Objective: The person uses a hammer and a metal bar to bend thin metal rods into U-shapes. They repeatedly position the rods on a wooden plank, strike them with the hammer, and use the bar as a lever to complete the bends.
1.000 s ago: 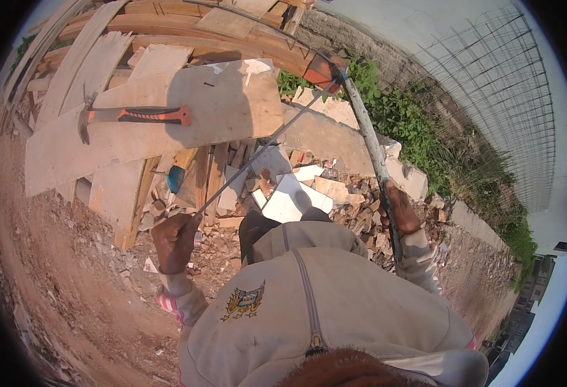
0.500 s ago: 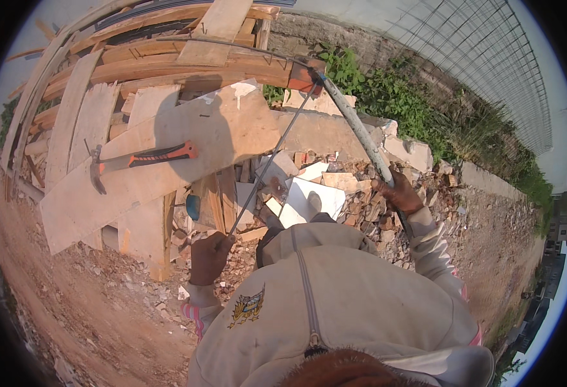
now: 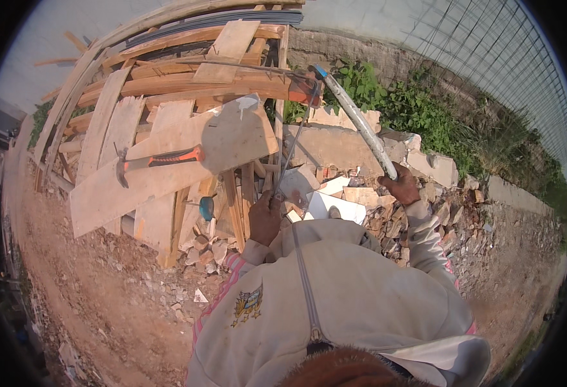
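Observation:
My left hand (image 3: 265, 218) is closed round the lower end of a thin dark steel rod (image 3: 294, 143). The rod runs up to a reddish block (image 3: 304, 89) on the timber, where it bends sharply and continues left along the boards. In my right hand (image 3: 402, 186) is the lower end of a whitish, worn pipe (image 3: 357, 119) with a blue upper end. That blue end sits close to the rod's bend; whether they touch I cannot tell. A claw hammer (image 3: 161, 159) with an orange and black handle lies on a wide plank (image 3: 119, 200), left of my left hand.
Stacked timber and boards (image 3: 112, 116) fill the upper left, with dark bars (image 3: 212, 24) behind. Broken bricks and rubble (image 3: 438, 222) lie below my hands. A teal round object (image 3: 206, 208) sits by the planks. Green plants (image 3: 419, 122) and wire mesh (image 3: 490, 58) line the wall.
My left hand has moved up and to the right with the rod's end, leaving the rod steeper. The pipe's blue end has shifted slightly off the rod's bend. The whole view has turned.

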Demonstrator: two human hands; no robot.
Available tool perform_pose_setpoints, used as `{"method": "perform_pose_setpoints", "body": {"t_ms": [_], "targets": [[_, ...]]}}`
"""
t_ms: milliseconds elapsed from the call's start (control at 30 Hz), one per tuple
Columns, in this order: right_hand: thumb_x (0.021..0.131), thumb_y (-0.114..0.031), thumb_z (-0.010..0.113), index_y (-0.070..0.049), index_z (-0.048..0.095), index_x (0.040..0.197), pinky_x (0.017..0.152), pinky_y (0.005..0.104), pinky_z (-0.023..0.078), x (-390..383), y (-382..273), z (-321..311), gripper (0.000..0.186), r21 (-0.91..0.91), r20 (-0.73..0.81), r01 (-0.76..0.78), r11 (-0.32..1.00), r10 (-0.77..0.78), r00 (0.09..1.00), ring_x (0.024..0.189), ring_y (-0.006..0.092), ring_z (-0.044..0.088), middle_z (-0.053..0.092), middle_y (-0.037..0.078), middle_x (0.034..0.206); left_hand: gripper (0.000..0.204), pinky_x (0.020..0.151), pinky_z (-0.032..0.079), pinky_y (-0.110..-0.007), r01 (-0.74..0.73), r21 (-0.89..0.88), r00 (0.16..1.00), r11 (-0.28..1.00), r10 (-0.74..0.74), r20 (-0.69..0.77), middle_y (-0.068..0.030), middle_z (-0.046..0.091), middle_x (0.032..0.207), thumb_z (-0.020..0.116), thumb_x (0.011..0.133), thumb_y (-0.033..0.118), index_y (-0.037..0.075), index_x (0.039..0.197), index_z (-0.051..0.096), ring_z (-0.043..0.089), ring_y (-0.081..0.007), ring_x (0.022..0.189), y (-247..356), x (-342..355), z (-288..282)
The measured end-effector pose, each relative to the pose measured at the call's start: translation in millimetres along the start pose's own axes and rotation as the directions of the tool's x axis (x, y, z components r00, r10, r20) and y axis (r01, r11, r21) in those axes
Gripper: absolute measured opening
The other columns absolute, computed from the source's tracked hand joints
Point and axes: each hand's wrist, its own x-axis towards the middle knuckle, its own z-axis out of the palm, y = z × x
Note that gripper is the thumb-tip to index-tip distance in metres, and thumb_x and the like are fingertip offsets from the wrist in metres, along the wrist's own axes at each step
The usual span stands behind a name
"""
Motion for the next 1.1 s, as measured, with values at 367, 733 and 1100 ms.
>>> {"method": "perform_pose_setpoints", "body": {"t_ms": [367,733,1100], "targets": [[0.09,-0.021,0.076,-0.004,0.058,0.088,0.056,0.0265,0.039,6.2,-47.5,12.6,0.025,0.358,-0.331,0.284,0.889,-0.164,0.929,0.063,0.0072,0.046,0.051,-0.004,0.068,0.026,0.053,0.032,-0.03,-0.092,-0.049,0.872,0.995,0.057,-0.486,-0.0003,0.044,0.066,0.053,0.104,0.023,0.001,0.09,0.058,0.036,-0.0107,0.059,61.2,-34.1,-75.8],[0.095,-0.032,0.073,-0.002,0.061,0.097,0.064,0.0292,0.046,67.1,-215.5,-29.4,0.032,0.18,-0.348,0.729,0.66,-0.651,0.675,0.071,0.0098,0.054,0.059,0.0,0.078,0.041,0.047,0.024,-0.026,-0.128,-0.018,0.798,0.992,0.092,-0.595,0.0023,0.043,0.061,0.059,0.1,0.034,0.003,0.075,0.055,0.036,-0.0062,0.052,78.5,-148.5,-237.3],[0.093,-0.034,0.074,0.001,0.063,0.109,0.062,0.0309,0.05,123.8,-212.1,-16.6,0.04,0.256,-0.046,0.594,0.762,-0.605,0.795,0.067,0.0112,0.059,0.065,0.002,0.077,0.039,0.046,0.023,-0.024,-0.051,-0.377,0.907,0.925,-0.115,-0.404,0.0048,0.041,0.061,0.059,0.102,0.037,0.001,0.086,0.063,0.033,-0.0041,0.052,32.6,-127.1,-204.2]]}}
